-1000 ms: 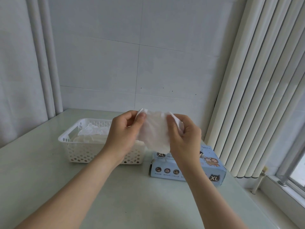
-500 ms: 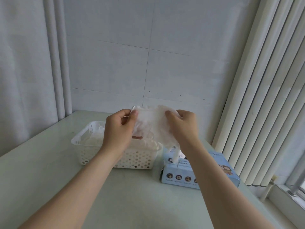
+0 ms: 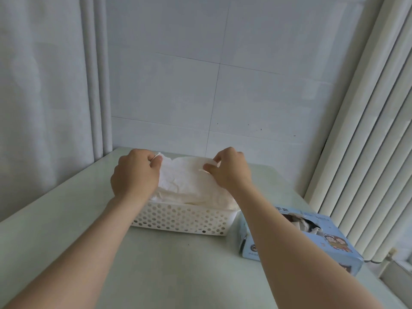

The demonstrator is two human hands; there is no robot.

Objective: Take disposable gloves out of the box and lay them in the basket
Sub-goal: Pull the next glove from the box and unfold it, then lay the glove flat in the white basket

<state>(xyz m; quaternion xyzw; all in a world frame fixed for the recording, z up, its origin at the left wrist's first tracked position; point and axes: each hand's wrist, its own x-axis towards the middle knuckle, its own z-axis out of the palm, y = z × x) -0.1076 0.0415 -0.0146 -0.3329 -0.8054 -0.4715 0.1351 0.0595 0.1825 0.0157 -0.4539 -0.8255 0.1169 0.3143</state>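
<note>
My left hand (image 3: pixel 133 175) and right hand (image 3: pixel 229 172) pinch a thin, crinkled translucent glove (image 3: pixel 185 179) over the perforated white plastic basket (image 3: pixel 178 218), beside the blue cardboard box (image 3: pixel 312 244) on the pale glossy surface (image 3: pixel 178 264).

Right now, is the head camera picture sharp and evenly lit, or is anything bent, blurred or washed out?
Head view: soft, even daylight, no glare; the wide lens leans the blinds and curtain inward; the white glove in the left hand and right hand blends into the pile in the basket; the box print looks soft.
</note>
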